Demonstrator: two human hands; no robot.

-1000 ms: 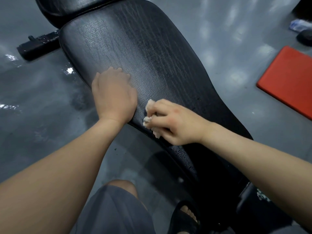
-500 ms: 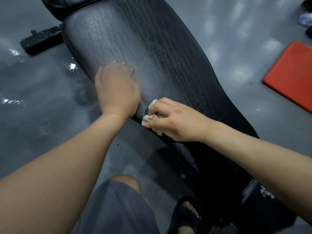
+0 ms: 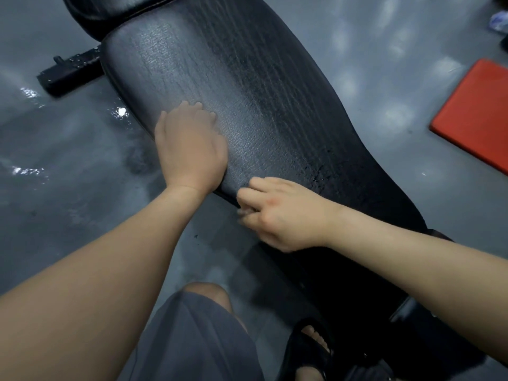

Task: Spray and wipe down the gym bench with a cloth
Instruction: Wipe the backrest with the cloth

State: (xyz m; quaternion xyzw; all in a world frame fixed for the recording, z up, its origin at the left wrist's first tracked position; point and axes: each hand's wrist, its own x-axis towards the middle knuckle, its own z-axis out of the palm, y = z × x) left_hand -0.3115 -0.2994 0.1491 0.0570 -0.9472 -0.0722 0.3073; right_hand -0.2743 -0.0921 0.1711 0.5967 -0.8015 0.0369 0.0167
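The bench (image 3: 261, 92) fills our view, its black pad cracked. Our left hand (image 3: 189, 149) lies flat on it, probably as a brace. Our right hand (image 3: 283, 213) curls tightly round the cloth (image 3: 242, 213), barely showing, at the pad's near edge, apparently wiping there. Beyond lie a glossy grey floor (image 3: 68, 188) and, well apart, a red mat (image 3: 475, 116).
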